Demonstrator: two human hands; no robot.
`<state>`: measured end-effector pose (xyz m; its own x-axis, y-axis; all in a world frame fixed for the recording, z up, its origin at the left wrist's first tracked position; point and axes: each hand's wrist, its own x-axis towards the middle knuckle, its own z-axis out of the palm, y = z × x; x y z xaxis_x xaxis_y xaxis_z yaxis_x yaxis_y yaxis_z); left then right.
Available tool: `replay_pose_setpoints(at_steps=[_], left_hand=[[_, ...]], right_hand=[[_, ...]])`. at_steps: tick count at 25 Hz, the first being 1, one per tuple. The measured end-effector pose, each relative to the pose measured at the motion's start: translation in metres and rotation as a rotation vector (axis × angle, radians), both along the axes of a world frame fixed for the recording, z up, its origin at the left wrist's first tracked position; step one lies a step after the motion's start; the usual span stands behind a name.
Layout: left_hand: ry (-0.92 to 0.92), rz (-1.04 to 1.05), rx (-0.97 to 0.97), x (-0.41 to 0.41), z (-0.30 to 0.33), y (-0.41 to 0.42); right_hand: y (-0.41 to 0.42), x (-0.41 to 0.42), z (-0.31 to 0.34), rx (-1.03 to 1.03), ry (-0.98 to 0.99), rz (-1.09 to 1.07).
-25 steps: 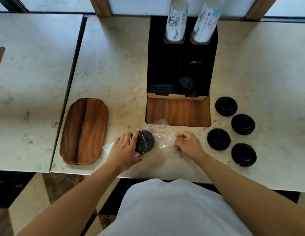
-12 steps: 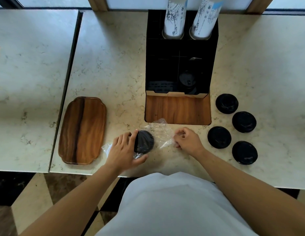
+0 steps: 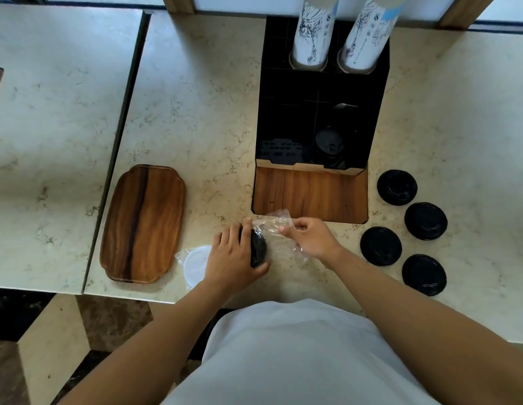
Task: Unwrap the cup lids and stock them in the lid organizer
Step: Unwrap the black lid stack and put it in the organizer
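A stack of black cup lids (image 3: 258, 249) lies on its side near the counter's front edge, still inside a clear plastic wrap (image 3: 276, 232). My left hand (image 3: 232, 258) grips the stack from the left. My right hand (image 3: 311, 236) pinches the loose open end of the wrap just right of the stack. The black lid organizer (image 3: 321, 112) stands behind them, with a black lid (image 3: 329, 143) in its front right compartment. Several unwrapped black lids (image 3: 381, 246) lie flat on the counter to the right.
A wooden tray (image 3: 143, 223) lies to the left. A white lid in plastic (image 3: 196, 261) sits beside my left wrist. Two tall sleeves of paper cups (image 3: 312, 33) stand in the organizer's back slots. A wooden panel (image 3: 310, 194) lies before the organizer.
My right hand has moved left and up along the wrap, closer to the stack. My left hand has kept its hold on the lids.
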<state>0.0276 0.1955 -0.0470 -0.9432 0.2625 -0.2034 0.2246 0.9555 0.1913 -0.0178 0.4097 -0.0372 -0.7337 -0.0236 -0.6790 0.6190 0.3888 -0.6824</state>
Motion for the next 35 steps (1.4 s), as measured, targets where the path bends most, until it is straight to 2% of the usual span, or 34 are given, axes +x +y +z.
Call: replay_pose_setpoints(at_steps=[5, 10, 15, 21, 28, 35], left_hand=[[0.047, -0.003, 0.022, 0.0, -0.006, -0.001], [0.04, 0.004, 0.024, 0.001, -0.008, -0.001], [0.034, 0.007, 0.009, 0.0, -0.007, 0.0], [0.009, 0.012, -0.003, 0.0, -0.003, 0.001], [0.001, 0.009, -0.003, 0.0, -0.002, 0.001], [-0.009, 0.011, -0.002, 0.0, -0.002, 0.001]], right_hand=[[0.005, -0.006, -0.001, -0.061, -0.025, -0.002], [0.007, -0.009, -0.004, 0.052, 0.055, 0.038], [0.009, -0.01, -0.005, 0.19, 0.172, 0.195], [0.003, -0.008, -0.005, 0.323, 0.254, 0.243], [-0.001, -0.009, 0.006, 0.507, 0.502, 0.421], [-0.005, -0.012, 0.005, 0.558, 0.468, 0.52]])
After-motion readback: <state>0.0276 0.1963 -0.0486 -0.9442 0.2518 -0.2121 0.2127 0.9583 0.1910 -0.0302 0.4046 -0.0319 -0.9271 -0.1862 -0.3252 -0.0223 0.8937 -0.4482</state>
